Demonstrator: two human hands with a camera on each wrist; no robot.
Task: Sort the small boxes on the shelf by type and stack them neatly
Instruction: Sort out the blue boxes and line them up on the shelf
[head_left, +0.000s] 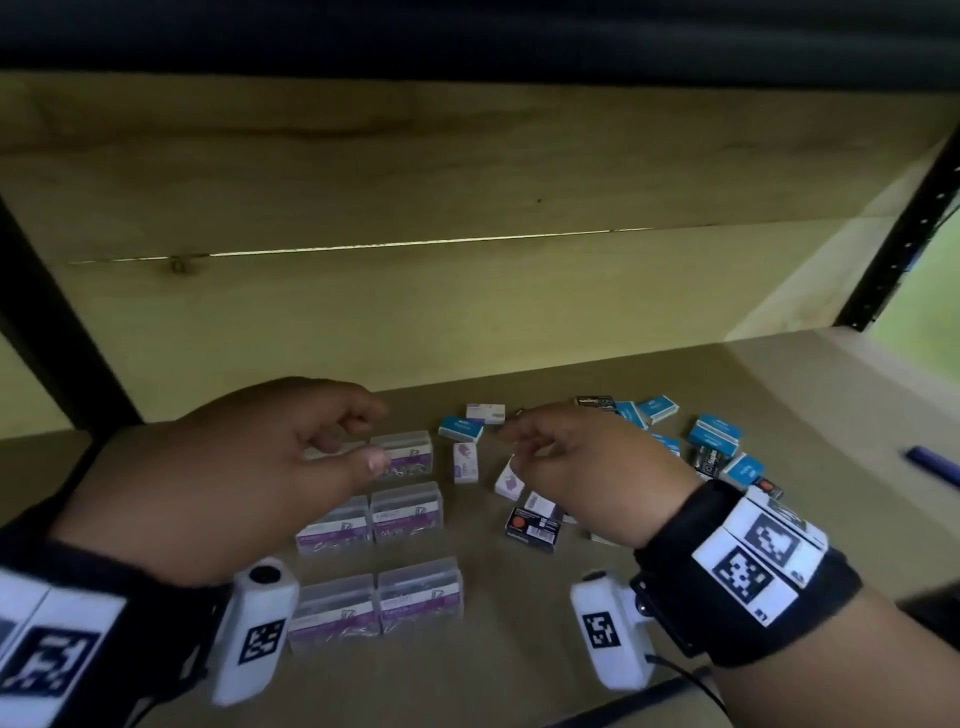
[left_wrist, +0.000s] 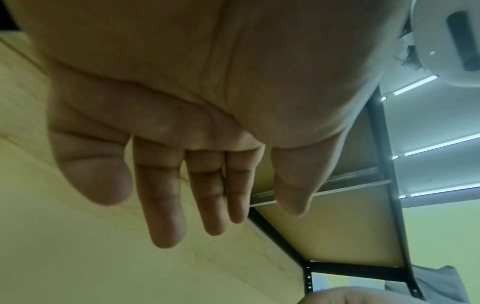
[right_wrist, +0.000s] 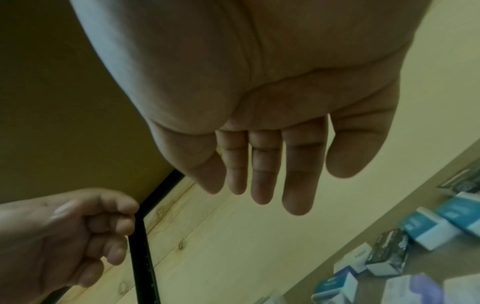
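Several clear plastic boxes with purple labels (head_left: 408, 512) stand in two columns on the brown shelf board (head_left: 509, 670). To their right lies a loose scatter of small boxes: blue ones (head_left: 714, 434), white-and-purple ones (head_left: 465, 462) and black ones (head_left: 532, 527). My left hand (head_left: 366, 435) hovers over the farthest clear box (head_left: 410, 451), fingers loosely curled and holding nothing. My right hand (head_left: 511, 447) hangs above the scatter, also empty. The left wrist view shows the left hand (left_wrist: 228, 205) with a bare palm. In the right wrist view the right hand (right_wrist: 259, 191) is empty above blue boxes (right_wrist: 428, 230).
A pale wooden back wall (head_left: 467, 301) closes the shelf behind. Black metal posts stand at the left (head_left: 52, 322) and right (head_left: 904, 234). A blue pen (head_left: 932, 465) lies at the far right of the board.
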